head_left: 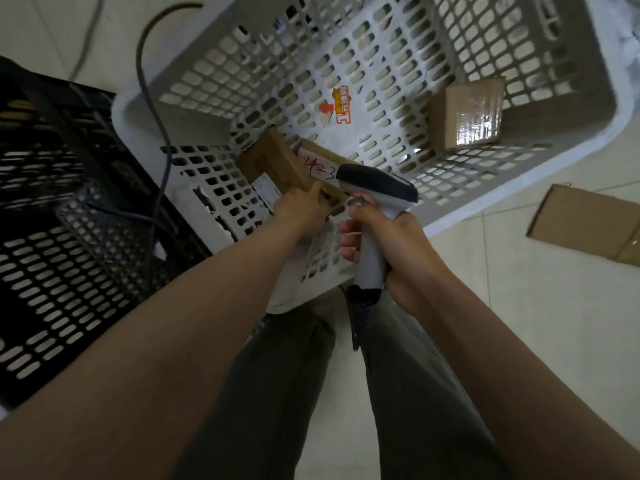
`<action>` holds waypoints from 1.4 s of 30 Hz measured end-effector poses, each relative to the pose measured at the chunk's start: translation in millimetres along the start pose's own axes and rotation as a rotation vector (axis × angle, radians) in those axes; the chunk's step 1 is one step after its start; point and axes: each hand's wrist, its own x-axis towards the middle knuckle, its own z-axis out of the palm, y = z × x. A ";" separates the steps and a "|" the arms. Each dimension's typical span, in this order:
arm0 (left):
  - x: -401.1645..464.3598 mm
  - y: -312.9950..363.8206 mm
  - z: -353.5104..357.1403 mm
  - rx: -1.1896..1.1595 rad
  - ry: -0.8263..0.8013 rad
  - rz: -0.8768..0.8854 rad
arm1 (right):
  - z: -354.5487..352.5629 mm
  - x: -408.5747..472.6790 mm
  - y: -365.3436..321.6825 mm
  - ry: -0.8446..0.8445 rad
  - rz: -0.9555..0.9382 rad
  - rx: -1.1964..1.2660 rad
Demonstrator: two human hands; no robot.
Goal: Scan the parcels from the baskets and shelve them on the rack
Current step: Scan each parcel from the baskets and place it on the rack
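Left hand [302,206]: grips a brown cardboard parcel [281,165] above the near rim of the white basket [540,188].
Right hand [388,247]: fingers wrapped around the scanner [375,199] handle; head beside the parcel.
Second parcel [465,114]: lies inside the white basket, far right.
Black basket [59,202]: at left.

Grey cables [152,109] trail over pale floor tiles [519,306] at upper left; an orange sticker [337,105], perhaps a label, upper centre.
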 end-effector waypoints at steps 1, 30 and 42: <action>-2.4 -0.4 -1.6 -0.026 -0.005 -0.002 | 2.0 -2.5 1.7 -0.002 0.005 0.005; -458.9 -91.6 -201.2 -0.936 0.451 0.081 | 109.8 -380.8 -86.7 -0.133 -0.350 -0.048; -694.0 -215.5 -254.4 -1.189 0.810 -0.182 | 227.1 -552.9 -86.5 -0.475 -0.558 -0.612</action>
